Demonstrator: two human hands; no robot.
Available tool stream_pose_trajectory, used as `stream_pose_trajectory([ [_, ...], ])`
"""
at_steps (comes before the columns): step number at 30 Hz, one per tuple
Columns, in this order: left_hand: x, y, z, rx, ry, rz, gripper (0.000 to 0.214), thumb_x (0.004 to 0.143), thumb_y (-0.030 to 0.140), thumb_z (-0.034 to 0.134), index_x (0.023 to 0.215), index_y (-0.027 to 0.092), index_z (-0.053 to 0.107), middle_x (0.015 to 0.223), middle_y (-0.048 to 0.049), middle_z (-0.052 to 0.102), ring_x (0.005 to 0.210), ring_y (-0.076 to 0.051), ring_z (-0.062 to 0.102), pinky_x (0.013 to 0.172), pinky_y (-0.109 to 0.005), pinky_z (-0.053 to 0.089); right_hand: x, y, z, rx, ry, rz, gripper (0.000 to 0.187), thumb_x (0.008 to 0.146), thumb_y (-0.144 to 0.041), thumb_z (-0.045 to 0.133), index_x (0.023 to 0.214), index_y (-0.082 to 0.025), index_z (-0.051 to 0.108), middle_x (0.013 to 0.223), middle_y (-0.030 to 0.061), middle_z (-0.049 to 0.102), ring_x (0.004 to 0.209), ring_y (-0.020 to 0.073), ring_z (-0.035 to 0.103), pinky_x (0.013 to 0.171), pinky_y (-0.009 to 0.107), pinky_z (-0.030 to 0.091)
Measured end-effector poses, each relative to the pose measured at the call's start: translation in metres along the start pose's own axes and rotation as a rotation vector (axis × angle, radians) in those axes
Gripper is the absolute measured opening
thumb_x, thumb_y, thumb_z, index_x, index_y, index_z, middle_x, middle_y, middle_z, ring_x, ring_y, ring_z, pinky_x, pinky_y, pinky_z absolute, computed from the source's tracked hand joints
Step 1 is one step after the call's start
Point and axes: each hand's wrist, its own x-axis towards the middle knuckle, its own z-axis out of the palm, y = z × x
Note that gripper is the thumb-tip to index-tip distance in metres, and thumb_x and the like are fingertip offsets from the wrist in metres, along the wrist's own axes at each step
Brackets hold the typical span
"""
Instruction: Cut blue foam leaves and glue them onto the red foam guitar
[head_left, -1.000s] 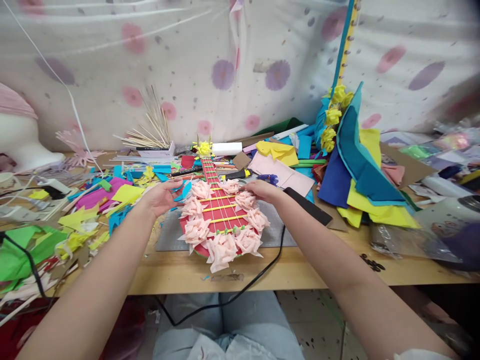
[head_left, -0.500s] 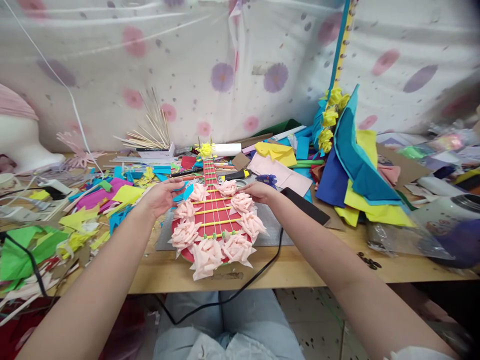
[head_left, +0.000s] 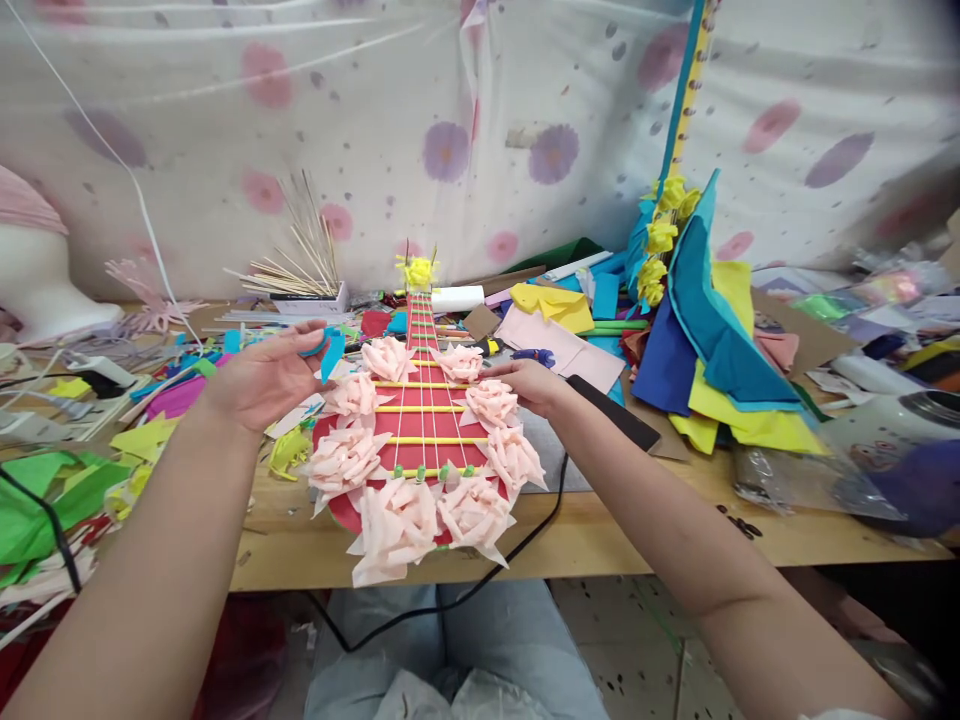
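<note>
A red toy guitar [head_left: 442,457] with pink paper roses [head_left: 397,520] round its body lies in front of me, its neck pointing away and a yellow paper flower [head_left: 418,271] at the head. White strings run over yellow bars to green beads near the bottom. My right hand [head_left: 525,385] grips the guitar's right edge beside the upper roses, its fingertips partly hidden behind them. To the left of the guitar, my left hand [head_left: 274,375] is raised, palm turned inward, pinching a small piece of blue paper [head_left: 331,354].
Coloured paper scraps [head_left: 150,438] cover the table's left side, by a power strip [head_left: 101,405]. Wooden sticks [head_left: 304,265] stand in a box behind. A glue gun [head_left: 534,356], a dark flat slab [head_left: 611,410] and a blue-yellow paper instrument [head_left: 660,240] are to the right. A black cable [head_left: 517,545] crosses the front edge.
The guitar has come nearer to me and looks larger, its body shifted slightly left. My left hand has moved left, away from the roses, with the blue paper. My right hand stays at the edge.
</note>
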Motion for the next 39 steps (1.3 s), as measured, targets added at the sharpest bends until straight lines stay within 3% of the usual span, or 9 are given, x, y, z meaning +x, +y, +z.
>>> stream_pose_trajectory([
  [3,0.001,0.005,0.001,-0.044,-0.001,0.059,0.017,0.079,0.003,0.047,0.081,0.014,0.059,0.063,0.0017,0.062,0.06,-0.01,0.059,0.078,-0.037,0.05,0.002,-0.008,0.0,0.043,0.065,0.003,0.015,0.065,-0.004,0.065,0.076,-0.013,0.072,0.069,0.0052,0.069,0.054,0.0085,0.058,0.051,0.019,0.045],
  [6,0.02,0.0,-0.001,-0.131,-0.052,0.163,0.016,0.077,0.003,0.049,0.082,0.016,0.059,0.067,0.003,0.064,0.064,-0.01,0.059,0.088,-0.043,0.047,0.016,-0.022,0.001,0.035,0.121,-0.143,0.013,0.065,-0.005,0.067,0.076,-0.011,0.071,0.073,0.0056,0.069,0.058,0.0086,0.059,0.057,0.02,0.047],
  [13,0.1,-0.014,0.014,-0.265,-0.049,0.287,0.016,0.071,0.004,0.056,0.077,0.019,0.058,0.064,0.0063,0.062,0.062,-0.006,0.059,0.091,-0.035,0.045,0.07,-0.055,-0.003,0.008,0.286,-0.311,0.019,0.067,-0.002,0.061,0.083,-0.009,0.069,0.075,0.0058,0.069,0.059,0.0089,0.059,0.062,0.022,0.048],
  [17,0.124,-0.009,0.025,-0.235,-0.048,0.314,0.014,0.069,0.01,0.062,0.077,0.021,0.058,0.068,0.0051,0.064,0.069,-0.008,0.062,0.088,-0.032,0.045,0.097,-0.063,-0.01,-0.017,0.35,-0.333,0.019,0.069,-0.005,0.06,0.086,-0.01,0.068,0.078,0.0061,0.07,0.063,0.0101,0.061,0.065,0.023,0.05],
  [20,0.123,-0.008,0.021,-0.234,-0.024,0.347,0.014,0.069,0.013,0.064,0.078,0.022,0.058,0.073,0.0051,0.065,0.074,-0.009,0.063,0.086,-0.029,0.045,0.115,-0.063,-0.014,-0.01,0.401,-0.327,0.021,0.071,-0.008,0.059,0.091,-0.009,0.067,0.081,0.0072,0.07,0.064,0.0099,0.061,0.065,0.024,0.05],
  [23,0.113,-0.02,0.002,-0.25,0.01,0.355,0.017,0.068,0.011,0.064,0.079,0.023,0.058,0.07,0.0077,0.063,0.071,-0.007,0.062,0.081,-0.025,0.046,0.132,-0.06,-0.017,-0.017,0.43,-0.347,0.025,0.072,-0.008,0.057,0.095,-0.008,0.066,0.087,0.0086,0.069,0.065,0.009,0.061,0.066,0.023,0.049],
  [29,0.09,-0.078,-0.038,-0.165,0.183,0.214,0.027,0.056,0.006,0.068,0.075,0.02,0.055,0.061,0.0072,0.058,0.058,-0.006,0.057,0.06,-0.018,0.045,0.151,-0.052,-0.013,-0.101,0.475,-0.351,0.027,0.072,-0.012,0.056,0.097,-0.01,0.067,0.09,0.0071,0.069,0.07,0.0099,0.061,0.069,0.022,0.048],
  [33,0.076,-0.107,-0.044,-0.037,0.227,0.225,0.031,0.053,0.009,0.072,0.077,0.018,0.054,0.06,0.0065,0.056,0.06,-0.007,0.058,0.066,-0.02,0.048,0.153,-0.051,-0.01,-0.101,0.492,-0.333,0.028,0.072,-0.012,0.054,0.097,-0.01,0.067,0.092,0.0072,0.069,0.07,0.0096,0.061,0.067,0.021,0.048],
  [39,0.077,-0.116,-0.046,0.153,0.284,0.212,0.034,0.053,0.012,0.073,0.08,0.015,0.054,0.065,0.0034,0.06,0.056,-0.009,0.06,0.062,-0.021,0.048,0.15,-0.055,-0.012,-0.21,0.512,-0.291,0.028,0.072,-0.015,0.055,0.097,-0.013,0.067,0.088,0.0066,0.069,0.071,0.0119,0.062,0.07,0.026,0.049],
])
